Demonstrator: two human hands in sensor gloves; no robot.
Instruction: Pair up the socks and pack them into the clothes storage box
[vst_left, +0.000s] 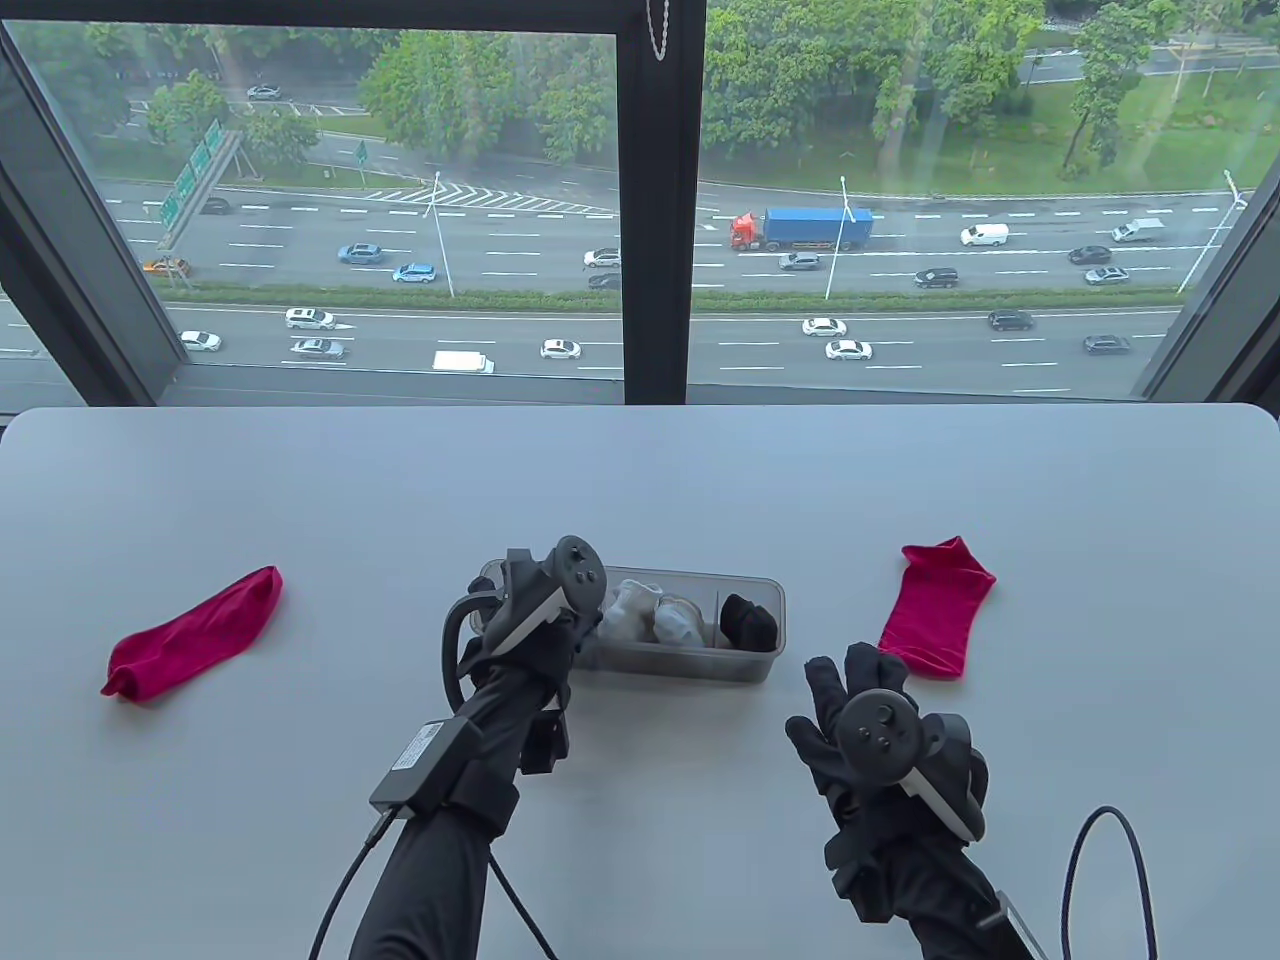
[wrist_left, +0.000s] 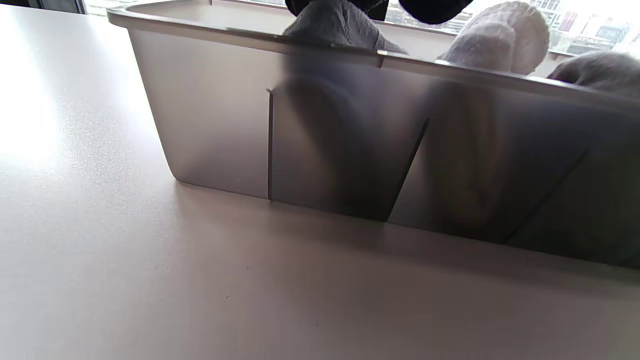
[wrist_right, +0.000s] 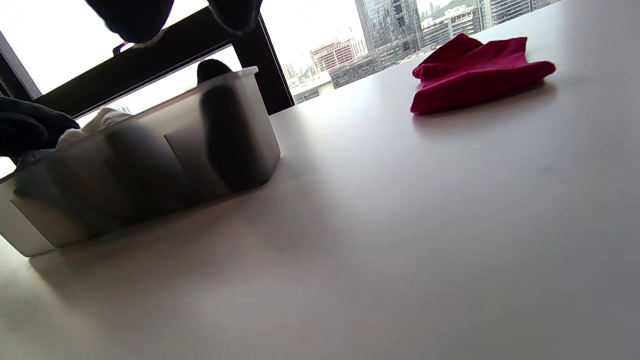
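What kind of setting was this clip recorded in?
Probably a high-rise office or lab room: a plain grey table stands against a large window overlooking a multi-lane highway far below, with city towers in the right wrist view.

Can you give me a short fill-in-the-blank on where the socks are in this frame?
1. The two loose socks on the grey table are ____ in colour.
2. The translucent plastic storage box holds white socks and a ____ sock.
3. The sock nearer the right hand lies on the box's ____ side.

Missing words: red; black; right
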